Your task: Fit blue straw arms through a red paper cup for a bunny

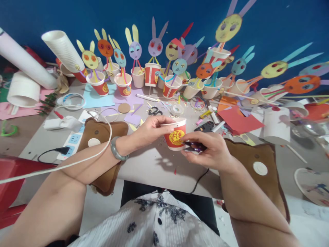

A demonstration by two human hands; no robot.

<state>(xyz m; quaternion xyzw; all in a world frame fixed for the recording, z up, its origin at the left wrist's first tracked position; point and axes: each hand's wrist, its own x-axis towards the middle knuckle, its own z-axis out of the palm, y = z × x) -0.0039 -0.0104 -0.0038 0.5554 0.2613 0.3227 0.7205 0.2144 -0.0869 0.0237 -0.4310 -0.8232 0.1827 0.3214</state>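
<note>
My left hand (151, 129) grips the rim of a red paper cup (175, 134) with a gold emblem, held just above the grey table (151, 164). My right hand (210, 151) holds a small dark tool (194, 148), apparently purple-handled, pressed against the cup's lower side. A grey bangle (117, 151) sits on my left wrist. Both forearms rest on brown padded cushions (102, 133).
A row of paper cups with coloured bunny-face figures (154, 46) on sticks lines the table's far side. Black scissors (155, 111), a tape roll (178, 109), red paper (239, 120), stacked white cups (63, 48) and paper scraps lie around. A white cable (77, 161) crosses my left arm.
</note>
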